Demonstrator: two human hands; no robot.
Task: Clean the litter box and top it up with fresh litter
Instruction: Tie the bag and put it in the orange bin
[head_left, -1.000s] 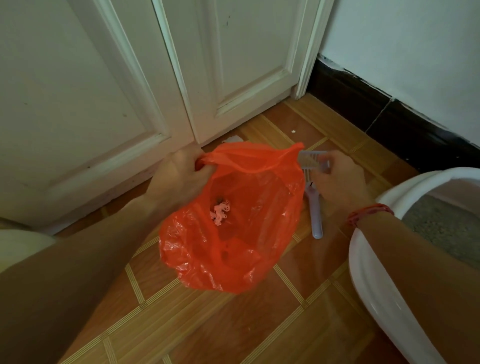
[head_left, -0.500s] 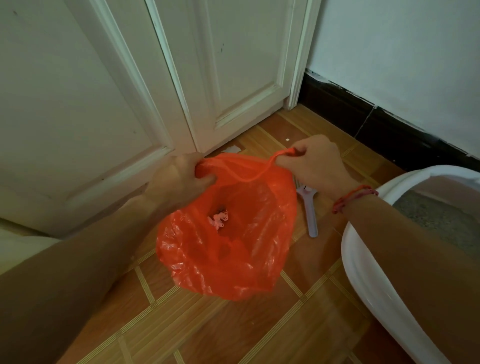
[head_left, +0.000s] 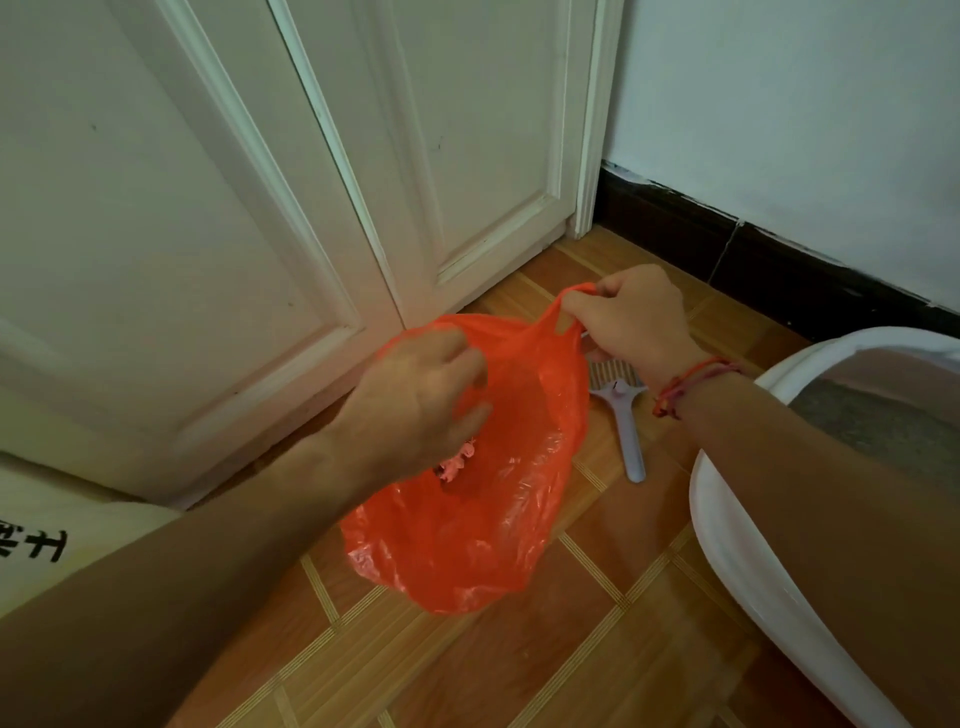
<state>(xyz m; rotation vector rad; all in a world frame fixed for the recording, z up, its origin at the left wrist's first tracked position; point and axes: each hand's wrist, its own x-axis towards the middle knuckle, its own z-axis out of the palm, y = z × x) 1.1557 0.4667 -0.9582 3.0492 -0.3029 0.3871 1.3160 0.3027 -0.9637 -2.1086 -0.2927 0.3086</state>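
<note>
**Step in hand (est.):** closing the waste bag (head_left: 467, 545).

- R hand (head_left: 636, 322): pinches the far-right handle loop, pulled taut upward.
- L hand (head_left: 415, 400): grips the left rim, fingers curled over the edge.
- Bag: held between both hands, mouth open, pale clump inside. Cannot tell if its bottom touches the floor (head_left: 597, 649).
- Scoop (head_left: 623, 421): on the floor, between bag and box (head_left: 727, 545).
- Box: near right, grey litter (head_left: 883, 431) in it.

**Next move (est.):** bring both handles together and knot them. Keep the mouth up, or the contents may spill. Top-up not yet done. Sack (head_left: 36, 540) at near left is prob. fresh litter, unconfirmed.
</note>
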